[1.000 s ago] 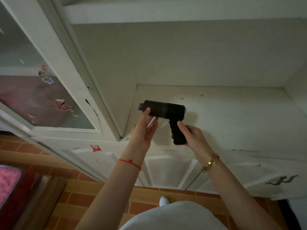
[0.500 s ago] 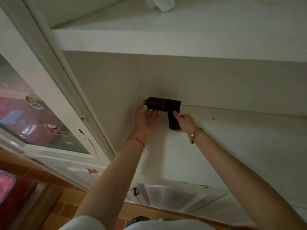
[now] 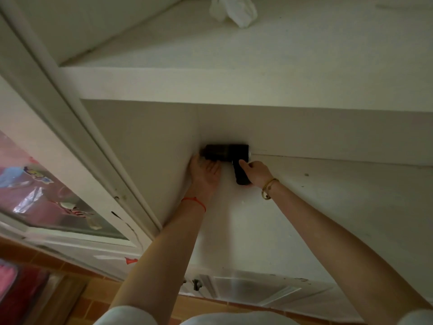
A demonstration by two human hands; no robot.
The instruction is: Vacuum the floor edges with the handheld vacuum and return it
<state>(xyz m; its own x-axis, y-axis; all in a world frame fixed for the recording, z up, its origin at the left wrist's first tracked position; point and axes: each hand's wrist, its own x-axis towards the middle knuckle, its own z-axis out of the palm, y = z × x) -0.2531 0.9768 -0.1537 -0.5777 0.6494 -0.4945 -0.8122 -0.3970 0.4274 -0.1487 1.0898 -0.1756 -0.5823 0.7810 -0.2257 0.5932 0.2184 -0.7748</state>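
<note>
The black handheld vacuum [image 3: 226, 152] lies in the back left corner of the white shelf surface [image 3: 328, 207], its barrel along the back wall and its handle pointing toward me. My right hand [image 3: 256, 172] grips the handle from the right. My left hand [image 3: 206, 172] rests under the barrel's nozzle end, fingers spread and touching it. A red string circles my left wrist and a gold bracelet my right.
A white upper shelf [image 3: 234, 85] overhangs the recess, with a crumpled white bag [image 3: 234, 10] on it. A glass-paned cabinet door [image 3: 46, 184] stands at the left. Lower cabinet doors with dark handles [image 3: 195, 285] and brown floor tiles [image 3: 105, 299] lie below.
Both hands have carried the vacuum away from me, from the shelf's front part into the back left corner against the wall. My view has tilted upward.
</note>
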